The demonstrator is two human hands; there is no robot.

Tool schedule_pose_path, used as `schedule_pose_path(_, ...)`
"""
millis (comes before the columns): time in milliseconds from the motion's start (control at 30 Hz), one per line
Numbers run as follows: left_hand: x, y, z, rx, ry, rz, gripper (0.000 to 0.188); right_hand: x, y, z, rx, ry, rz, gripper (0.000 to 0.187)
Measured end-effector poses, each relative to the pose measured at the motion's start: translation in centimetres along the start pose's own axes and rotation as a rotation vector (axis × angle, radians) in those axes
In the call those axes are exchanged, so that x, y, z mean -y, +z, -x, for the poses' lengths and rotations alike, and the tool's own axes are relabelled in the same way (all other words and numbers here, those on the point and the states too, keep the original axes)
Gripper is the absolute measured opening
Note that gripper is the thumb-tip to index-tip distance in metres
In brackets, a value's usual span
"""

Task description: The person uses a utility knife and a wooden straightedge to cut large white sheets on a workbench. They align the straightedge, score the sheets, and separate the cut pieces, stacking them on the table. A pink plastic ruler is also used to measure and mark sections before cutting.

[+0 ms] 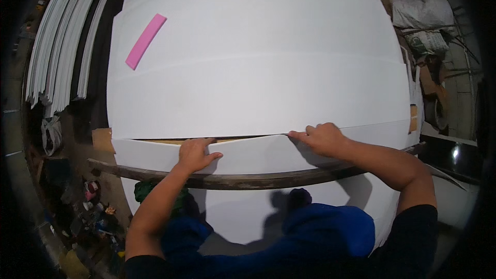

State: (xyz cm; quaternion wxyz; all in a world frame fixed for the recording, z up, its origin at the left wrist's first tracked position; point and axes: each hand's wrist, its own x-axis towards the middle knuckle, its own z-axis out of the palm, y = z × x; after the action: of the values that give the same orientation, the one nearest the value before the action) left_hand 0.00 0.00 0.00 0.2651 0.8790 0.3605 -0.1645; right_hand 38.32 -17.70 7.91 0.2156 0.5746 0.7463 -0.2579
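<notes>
A long white strip [248, 155] lies along the near edge of a large white sheet [258, 93]. Between them a narrow gap shows brown material on the left and narrows to a thin seam at the right. My left hand [195, 155] has its fingers hooked over the strip's far edge, thumb spread to the right. At the gap's right end, my right hand [324, 139] is closed, with its forefinger pointing left along the seam. Whatever sits between its fingertips is too small to make out.
A pink bar [146, 41] rests on the sheet. A dark wooden beam [258, 180] crosses in front of me. White panels [62, 41] are stacked at the left, above small clutter [90, 206] on the floor. White sacks [423, 13] lie at the far right.
</notes>
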Motion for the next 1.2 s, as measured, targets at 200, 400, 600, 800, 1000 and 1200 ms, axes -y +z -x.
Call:
schedule_pose_path(200, -0.9, -2.0, 1.2, 0.074, 0.012, -0.061, 0.07, -3.4, 0.1, 5.4, -0.017, 0.011, -0.041, 0.048)
schedule_pose_path(400, -14.0, 1.6, -4.8, 0.122, 0.044, 0.004, 0.071, -5.8, 3.0, 7.5, -0.177, 0.124, -0.077, 0.042)
schedule_pose_path(600, -20.3, 4.4, -5.5, -0.141, 0.082, 0.012, 0.057, -4.6, 4.1, 6.0, -0.248, 0.092, -0.136, 0.043)
schedule_pose_path(800, -20.6, 4.9, -5.3, -0.215, 0.068, 0.057, 0.049, -4.0, 3.9, 4.3, -0.19, 0.044, -0.215, 0.027)
schedule_pose_path(1000, -20.8, 5.1, -5.0, -0.215, 0.051, 0.064, 0.052, -4.8, 4.1, 4.8, -0.151, 0.048, -0.202, 0.022)
schedule_pose_path(1200, -20.8, 4.8, -4.6, -0.222, 0.066, 0.091, 0.049, -10.0, 5.9, 10.7, -0.006, 0.239, -0.101, 0.023)
